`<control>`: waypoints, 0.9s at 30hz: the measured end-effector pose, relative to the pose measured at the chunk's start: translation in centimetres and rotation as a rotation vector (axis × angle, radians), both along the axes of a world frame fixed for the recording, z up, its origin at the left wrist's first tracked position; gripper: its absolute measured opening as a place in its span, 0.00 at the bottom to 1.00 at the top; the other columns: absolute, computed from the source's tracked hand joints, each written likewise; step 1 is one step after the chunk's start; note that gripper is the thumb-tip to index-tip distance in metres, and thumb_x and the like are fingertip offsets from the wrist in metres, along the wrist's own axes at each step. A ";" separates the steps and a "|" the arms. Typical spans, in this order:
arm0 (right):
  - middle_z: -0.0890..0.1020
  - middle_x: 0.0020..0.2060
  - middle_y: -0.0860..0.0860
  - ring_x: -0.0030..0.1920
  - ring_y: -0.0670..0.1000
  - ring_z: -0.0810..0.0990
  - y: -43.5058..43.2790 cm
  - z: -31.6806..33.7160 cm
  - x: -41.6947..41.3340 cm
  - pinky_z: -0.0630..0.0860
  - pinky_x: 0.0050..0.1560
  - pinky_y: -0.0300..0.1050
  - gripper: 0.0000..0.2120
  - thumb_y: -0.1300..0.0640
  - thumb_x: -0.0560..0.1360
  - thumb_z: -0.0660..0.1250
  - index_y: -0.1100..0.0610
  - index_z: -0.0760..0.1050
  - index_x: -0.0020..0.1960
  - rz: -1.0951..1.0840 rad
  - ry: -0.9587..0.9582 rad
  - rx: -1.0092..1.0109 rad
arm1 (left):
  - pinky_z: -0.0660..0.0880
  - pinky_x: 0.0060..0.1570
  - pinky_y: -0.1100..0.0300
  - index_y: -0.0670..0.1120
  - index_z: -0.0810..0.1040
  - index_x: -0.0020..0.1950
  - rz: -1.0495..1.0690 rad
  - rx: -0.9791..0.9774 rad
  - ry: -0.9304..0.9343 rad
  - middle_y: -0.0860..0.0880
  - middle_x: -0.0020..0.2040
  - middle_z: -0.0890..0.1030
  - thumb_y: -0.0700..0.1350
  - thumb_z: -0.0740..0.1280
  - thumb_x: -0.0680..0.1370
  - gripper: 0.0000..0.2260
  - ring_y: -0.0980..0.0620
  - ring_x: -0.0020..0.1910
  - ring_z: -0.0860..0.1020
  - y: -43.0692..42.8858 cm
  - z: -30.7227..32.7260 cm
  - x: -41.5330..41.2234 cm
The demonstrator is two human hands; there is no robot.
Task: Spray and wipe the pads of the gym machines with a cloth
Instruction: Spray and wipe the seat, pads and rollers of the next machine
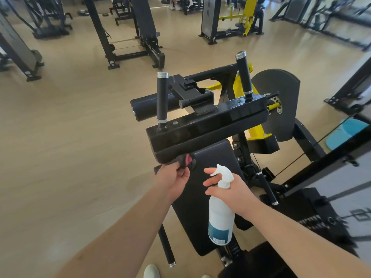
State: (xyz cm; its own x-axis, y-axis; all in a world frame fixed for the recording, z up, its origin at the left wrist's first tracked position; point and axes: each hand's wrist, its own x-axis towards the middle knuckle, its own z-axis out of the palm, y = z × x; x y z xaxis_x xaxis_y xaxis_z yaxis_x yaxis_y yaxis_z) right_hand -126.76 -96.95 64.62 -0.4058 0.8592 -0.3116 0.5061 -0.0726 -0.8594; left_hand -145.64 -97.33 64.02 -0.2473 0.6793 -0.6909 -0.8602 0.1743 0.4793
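A black gym machine stands in front of me with a long black chest pad [210, 135] up top and a dark seat pad [200, 197] below it. My left hand [173, 180] pinches a dark cloth with a pink patch [185, 160] against the pad's lower left corner. My right hand [228, 189] holds a white spray bottle [220, 215] by its neck, the bottle hanging upright over the seat pad. Its nozzle points left and my index finger is stretched out.
Two upright black handles [162, 98] [245, 74] rise from the pad's frame, with a roller pad [152, 106] behind. Other machines stand at the back on the light wooden floor [70, 157]. A mirror panel [341, 157] lies to the right. My shoe [151, 271] shows at the bottom.
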 end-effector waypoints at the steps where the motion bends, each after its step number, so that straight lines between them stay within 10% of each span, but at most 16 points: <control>1: 0.85 0.48 0.37 0.55 0.44 0.81 0.0 0.1 0.3 0.76 0.56 0.40 0.19 0.57 0.76 0.72 0.35 0.77 0.59 -0.014 0.009 -0.010 | 0.78 0.42 0.60 0.43 0.77 0.67 -0.052 0.007 -0.008 0.39 0.63 0.82 0.36 0.64 0.83 0.13 0.49 0.51 0.81 0.4 0.4 1.1; 13: 0.85 0.46 0.37 0.54 0.43 0.81 1.3 1.1 7.4 0.73 0.53 0.38 0.17 0.58 0.76 0.73 0.37 0.78 0.56 -0.194 0.016 0.014 | 0.78 0.41 0.61 0.42 0.79 0.60 -0.247 -0.214 0.212 0.43 0.54 0.83 0.38 0.71 0.79 0.10 0.48 0.53 0.81 4.3 2.7 8.8; 21: 0.82 0.53 0.39 0.54 0.45 0.81 1.6 0.4 8.5 0.71 0.47 0.30 0.17 0.56 0.78 0.72 0.37 0.75 0.60 -0.164 -0.022 -0.003 | 0.80 0.44 0.62 0.45 0.79 0.64 0.175 -0.076 -0.006 0.45 0.62 0.81 0.35 0.66 0.81 0.13 0.50 0.58 0.80 4.7 -0.6 5.3; 27: 0.83 0.52 0.39 0.53 0.46 0.81 2.1 0.3 8.8 0.73 0.48 0.31 0.16 0.55 0.79 0.72 0.37 0.75 0.60 -0.162 -0.023 -0.012 | 0.75 0.43 0.64 0.42 0.76 0.67 0.068 -0.094 -0.126 0.43 0.56 0.80 0.36 0.61 0.84 0.13 0.52 0.48 0.78 7.3 -0.3 7.1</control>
State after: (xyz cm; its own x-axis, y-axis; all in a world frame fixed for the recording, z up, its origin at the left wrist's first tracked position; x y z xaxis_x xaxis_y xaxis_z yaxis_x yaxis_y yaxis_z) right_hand -117.96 -94.84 64.94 -0.2545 0.9093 -0.3293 0.5062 -0.1649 -0.8465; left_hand -138.56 -90.05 63.70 -0.1979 0.5946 -0.7793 -0.9239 0.1525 0.3509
